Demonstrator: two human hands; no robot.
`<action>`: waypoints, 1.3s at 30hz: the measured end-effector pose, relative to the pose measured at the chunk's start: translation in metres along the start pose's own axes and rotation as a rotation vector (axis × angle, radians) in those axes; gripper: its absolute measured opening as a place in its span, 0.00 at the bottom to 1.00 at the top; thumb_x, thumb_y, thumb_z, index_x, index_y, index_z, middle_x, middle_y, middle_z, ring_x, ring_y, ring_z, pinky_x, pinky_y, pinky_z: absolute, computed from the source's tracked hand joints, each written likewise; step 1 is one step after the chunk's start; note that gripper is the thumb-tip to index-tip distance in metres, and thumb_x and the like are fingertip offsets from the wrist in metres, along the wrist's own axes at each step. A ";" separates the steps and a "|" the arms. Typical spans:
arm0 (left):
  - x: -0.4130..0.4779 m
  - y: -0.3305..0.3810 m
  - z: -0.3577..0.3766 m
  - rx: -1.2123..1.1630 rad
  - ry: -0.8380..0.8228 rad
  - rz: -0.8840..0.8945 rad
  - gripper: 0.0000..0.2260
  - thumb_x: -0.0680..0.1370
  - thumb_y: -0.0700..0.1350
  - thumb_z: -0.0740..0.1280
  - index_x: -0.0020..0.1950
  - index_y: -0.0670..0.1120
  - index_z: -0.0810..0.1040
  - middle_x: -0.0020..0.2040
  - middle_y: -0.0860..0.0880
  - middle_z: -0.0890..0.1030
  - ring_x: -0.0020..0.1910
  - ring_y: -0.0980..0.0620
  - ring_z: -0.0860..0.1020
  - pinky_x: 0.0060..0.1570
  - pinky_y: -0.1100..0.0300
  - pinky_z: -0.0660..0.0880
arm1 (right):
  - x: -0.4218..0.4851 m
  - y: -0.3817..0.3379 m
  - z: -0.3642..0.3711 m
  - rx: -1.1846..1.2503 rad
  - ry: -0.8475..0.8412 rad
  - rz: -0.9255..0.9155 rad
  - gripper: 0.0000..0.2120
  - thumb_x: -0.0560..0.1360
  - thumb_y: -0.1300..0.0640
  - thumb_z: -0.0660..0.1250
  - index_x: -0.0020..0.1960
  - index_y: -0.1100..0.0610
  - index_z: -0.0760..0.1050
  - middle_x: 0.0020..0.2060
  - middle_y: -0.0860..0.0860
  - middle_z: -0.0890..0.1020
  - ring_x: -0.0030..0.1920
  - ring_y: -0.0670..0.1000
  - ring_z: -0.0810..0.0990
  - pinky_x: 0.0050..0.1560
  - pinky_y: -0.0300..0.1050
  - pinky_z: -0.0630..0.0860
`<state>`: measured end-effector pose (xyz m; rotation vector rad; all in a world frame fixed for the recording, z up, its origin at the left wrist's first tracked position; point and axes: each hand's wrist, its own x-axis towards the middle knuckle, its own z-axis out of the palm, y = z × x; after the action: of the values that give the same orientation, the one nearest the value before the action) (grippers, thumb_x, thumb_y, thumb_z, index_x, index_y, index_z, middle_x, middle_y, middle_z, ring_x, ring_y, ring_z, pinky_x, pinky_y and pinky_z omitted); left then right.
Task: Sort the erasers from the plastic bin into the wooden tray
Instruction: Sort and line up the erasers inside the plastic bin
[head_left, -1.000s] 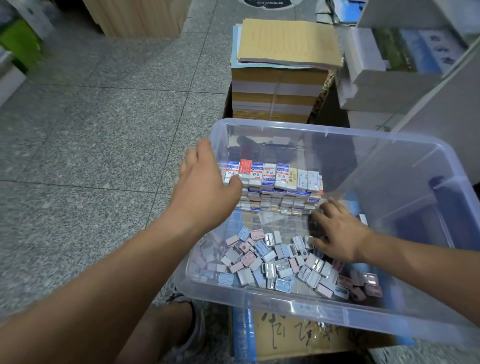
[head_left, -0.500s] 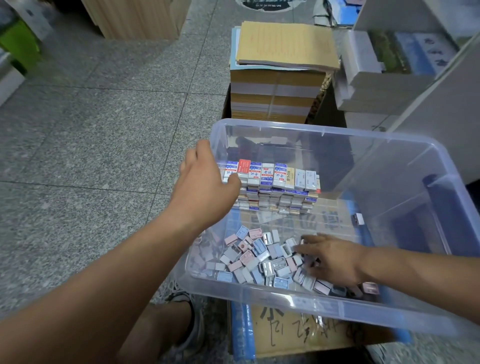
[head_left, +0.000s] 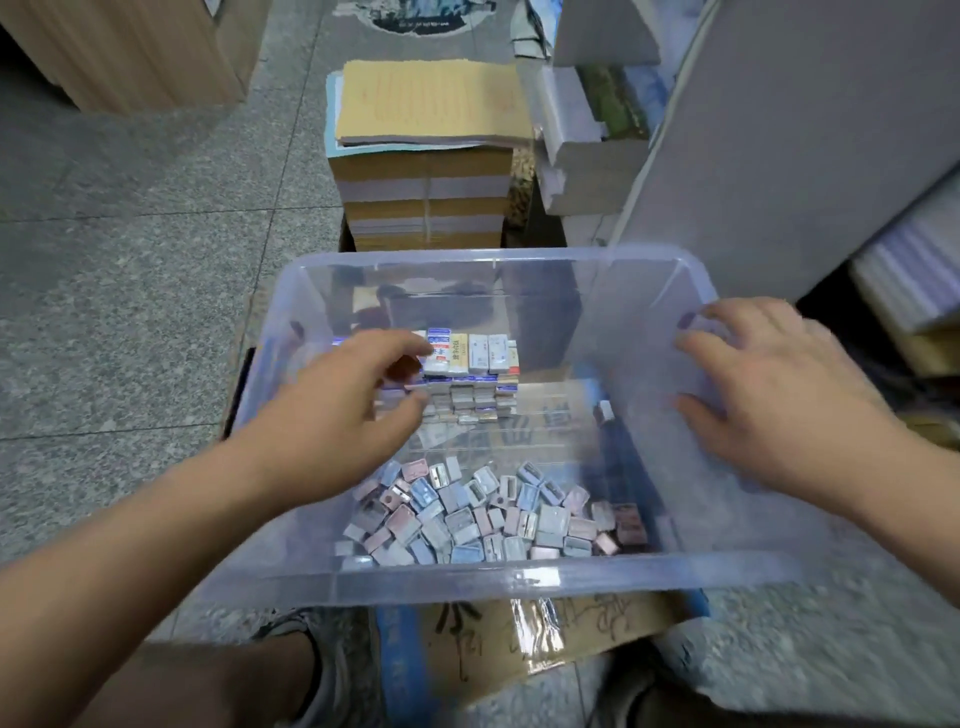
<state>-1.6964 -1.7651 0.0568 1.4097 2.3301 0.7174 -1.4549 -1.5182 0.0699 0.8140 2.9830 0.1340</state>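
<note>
A clear plastic bin (head_left: 519, 578) stands on a cardboard box in front of me. Paper-sleeved erasers (head_left: 480, 358) are stacked in rows against its far wall. A loose pile of small pink, blue and grey pieces (head_left: 493, 514) fills the near part of its floor. My left hand (head_left: 343, 410) hovers inside the bin just left of the stack, thumb and fingers apart, holding nothing. My right hand (head_left: 779, 395) lies with spread fingers on the bin's right rim. No wooden tray is in view.
A tall bundle of yellow paper pads (head_left: 426, 156) stands just behind the bin. Grey boards and wrapped packs (head_left: 779, 130) crowd the right side. A wooden cabinet (head_left: 130, 47) is at the far left, with grey tiled floor (head_left: 130, 286) between. My shoe (head_left: 332, 670) shows below the bin.
My right hand has left the loose pile and moved up to the bin's right rim. My left hand has moved from the left rim into the bin toward the stack. The view shifted.
</note>
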 end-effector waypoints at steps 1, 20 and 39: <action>0.004 0.006 0.006 -0.032 -0.116 0.012 0.16 0.80 0.54 0.65 0.66 0.54 0.75 0.58 0.56 0.79 0.55 0.63 0.77 0.56 0.65 0.75 | -0.005 0.007 0.003 0.024 -0.013 0.062 0.29 0.69 0.45 0.67 0.66 0.57 0.74 0.62 0.60 0.75 0.59 0.65 0.73 0.55 0.60 0.76; 0.114 0.029 0.254 0.406 -0.519 0.450 0.39 0.83 0.62 0.55 0.83 0.39 0.43 0.83 0.40 0.42 0.82 0.45 0.40 0.76 0.56 0.35 | -0.016 0.028 0.040 0.533 0.041 0.249 0.28 0.79 0.45 0.57 0.77 0.50 0.57 0.62 0.50 0.77 0.62 0.51 0.64 0.53 0.48 0.66; 0.082 0.064 0.194 0.272 -0.773 0.431 0.21 0.84 0.53 0.60 0.77 0.51 0.66 0.71 0.47 0.73 0.70 0.47 0.69 0.70 0.52 0.67 | -0.016 0.029 0.044 0.424 0.029 0.261 0.25 0.80 0.47 0.58 0.74 0.53 0.60 0.60 0.55 0.79 0.63 0.59 0.68 0.53 0.53 0.69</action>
<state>-1.5883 -1.6194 -0.0669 1.8981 1.5690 -0.0858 -1.4237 -1.4981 0.0288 1.2464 2.9555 -0.4984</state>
